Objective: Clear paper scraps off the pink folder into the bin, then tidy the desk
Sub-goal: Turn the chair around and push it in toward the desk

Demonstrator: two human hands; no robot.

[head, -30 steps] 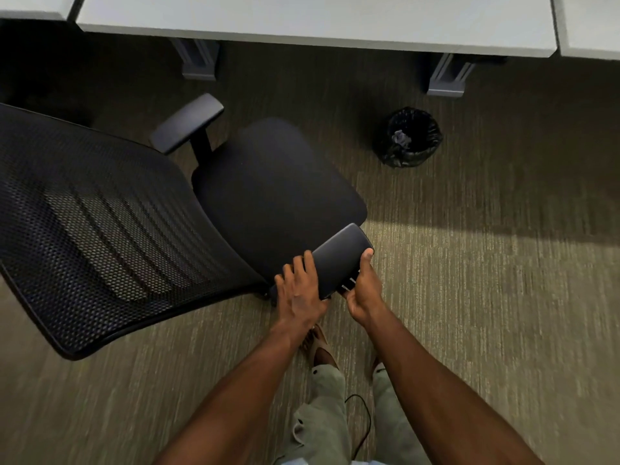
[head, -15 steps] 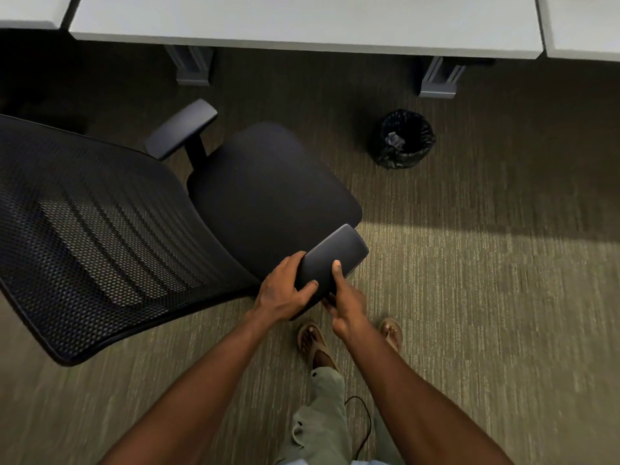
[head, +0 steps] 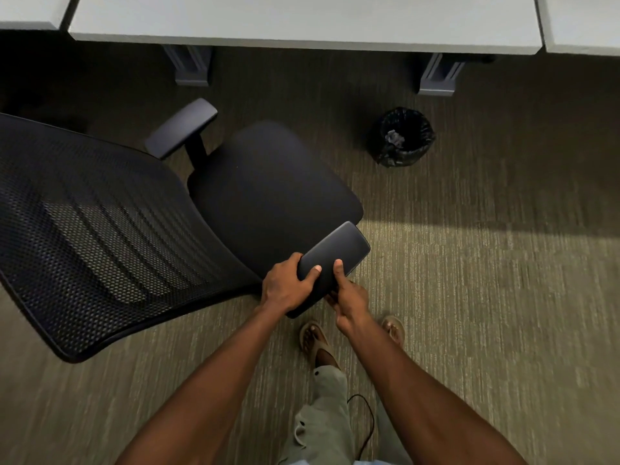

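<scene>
A black office chair [head: 268,182] with a mesh back stands on the carpet in front of me, its seat turned toward the desk. Both my hands hold its near armrest [head: 339,253]. My left hand [head: 285,288] wraps the armrest's near end, thumb on top. My right hand [head: 349,297] grips the pad's underside from the right, thumb pressed on top. A small bin [head: 404,137] with a black liner stands on the floor beyond the chair, with crumpled paper inside. The pink folder is out of view.
The white desk [head: 302,21] runs along the top, its grey legs [head: 191,67] on either side of the gap in front of the chair. Another desk top [head: 583,21] adjoins at the right. My sandalled feet [head: 313,337] stand just behind the armrest.
My left hand slid from the armrest's inner side to its near end, and my right thumb moved from the edge onto the top. The chair shifted slightly toward the desk.
</scene>
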